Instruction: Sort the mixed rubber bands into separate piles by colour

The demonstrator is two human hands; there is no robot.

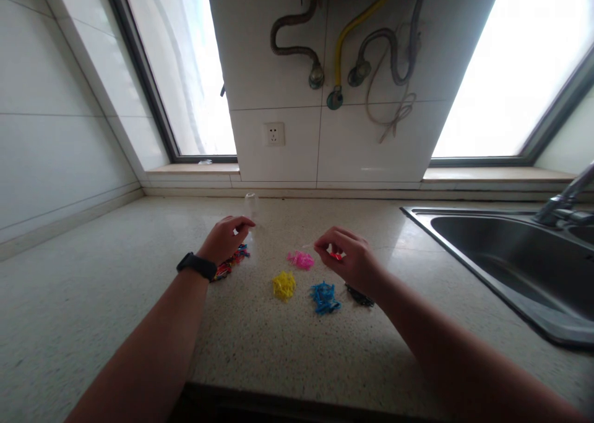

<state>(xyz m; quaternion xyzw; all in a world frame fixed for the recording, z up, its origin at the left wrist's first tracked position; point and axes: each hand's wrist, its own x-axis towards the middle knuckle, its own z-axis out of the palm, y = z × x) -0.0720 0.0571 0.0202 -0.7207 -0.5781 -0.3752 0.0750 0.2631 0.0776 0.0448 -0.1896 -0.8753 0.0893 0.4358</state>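
Small heaps of coloured rubber bands lie on the speckled countertop (93,299): a pink heap (301,260), a yellow heap (283,285), a blue heap (324,297), a dark heap (359,296) and a mixed heap (231,263). My left hand (225,237), a black band on its wrist, hovers over the mixed heap with fingertips pinched together; what they hold is too small to tell. My right hand (350,256) pinches a red band (335,255) just right of the pink heap, above the dark heap.
A steel sink (510,256) with a tap (563,200) sits at the right. A small clear cup (250,205) stands beyond my left hand. Tiled wall, socket (274,133), hoses and two bright windows lie behind. The counter's front edge is near me.
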